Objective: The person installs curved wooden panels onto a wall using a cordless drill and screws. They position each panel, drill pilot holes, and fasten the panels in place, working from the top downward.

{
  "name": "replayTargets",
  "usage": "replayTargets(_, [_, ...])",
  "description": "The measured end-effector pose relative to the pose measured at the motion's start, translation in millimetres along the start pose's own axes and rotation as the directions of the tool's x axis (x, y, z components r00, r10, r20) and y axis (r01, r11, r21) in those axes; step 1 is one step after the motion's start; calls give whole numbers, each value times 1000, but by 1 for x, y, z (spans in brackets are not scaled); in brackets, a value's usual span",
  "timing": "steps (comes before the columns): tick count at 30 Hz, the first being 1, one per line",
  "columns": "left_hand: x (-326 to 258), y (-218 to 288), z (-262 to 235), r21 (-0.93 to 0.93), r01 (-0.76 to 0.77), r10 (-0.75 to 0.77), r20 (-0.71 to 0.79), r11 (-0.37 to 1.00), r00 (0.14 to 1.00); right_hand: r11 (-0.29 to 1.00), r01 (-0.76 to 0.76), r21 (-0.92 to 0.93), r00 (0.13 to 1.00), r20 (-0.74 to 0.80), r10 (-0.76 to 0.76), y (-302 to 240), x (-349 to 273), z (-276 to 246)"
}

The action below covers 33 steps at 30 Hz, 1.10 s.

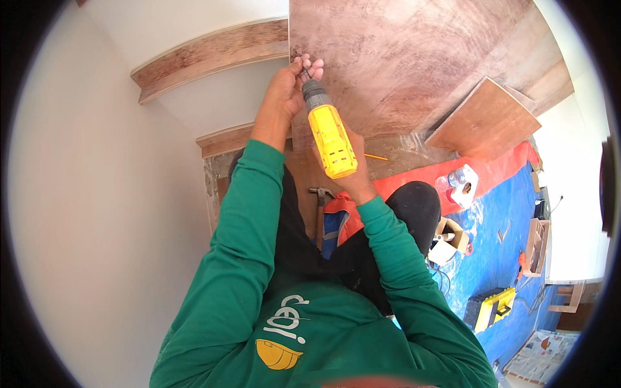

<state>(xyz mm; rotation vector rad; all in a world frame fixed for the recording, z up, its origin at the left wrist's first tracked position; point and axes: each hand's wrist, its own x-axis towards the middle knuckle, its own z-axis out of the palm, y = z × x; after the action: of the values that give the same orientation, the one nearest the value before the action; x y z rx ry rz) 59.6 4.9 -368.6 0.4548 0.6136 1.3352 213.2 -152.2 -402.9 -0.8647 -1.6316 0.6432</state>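
Note:
A yellow and black cordless drill point(332, 139) points away from me, its chuck toward a large brown plywood panel point(388, 58). My right hand point(354, 169) is wrapped round the drill's grip, which the drill body mostly hides. My left hand point(289, 87) is at the drill's tip, beside the panel's left edge. Its thumb and fingers close around the thin bit's end; whatever they pinch there is too small to make out. Left of the panel, a wooden rail point(210, 58) runs along the white wall, with a second wooden rail point(226, 139) nearer me.
A hammer point(320, 210) and a yellow pencil point(376, 157) lie close by. Loose plywood pieces point(482, 123) lean at the right. Orange sheeting point(414, 174) and a blue tarp point(479, 258) cover the floor, with a cardboard box point(455, 236) and a yellow-black toolbox point(491, 309) on them.

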Motion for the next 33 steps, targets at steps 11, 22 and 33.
replayTargets(11, [-27, 1, 6, 8, 22, -22, 94, 1000, 995, 999, -3, 45, 1000, -13, 4, 2, 1, 2])
replayTargets(22, [-116, -22, 15, 465, 6, -65, 111, 885, 992, 995, -61, 79, 998, -6, 62, 5, 1, 1])
replayTargets(33, [-115, -37, 20, 239, 120, -141, 74, 964, 987, 997, -46, -59, 997, 57, 49, 14, 1, -2])
